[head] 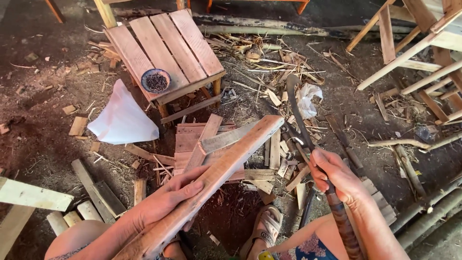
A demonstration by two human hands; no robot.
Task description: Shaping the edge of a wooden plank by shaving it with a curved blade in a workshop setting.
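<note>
While the left hand [166, 202] gripped a long plank [216, 178] slanting up from the lap, the right hand [337, 178] clenched a curved knife [296, 108] raised beside it — blade clear of the wood; chips littered the ground [43, 139]; the plank's edge looked uncut — trimming seemingly barely begun.

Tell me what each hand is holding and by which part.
The left hand holds a long wooden plank around its lower-middle. The right hand grips a curved blade knife by its handle.
</note>
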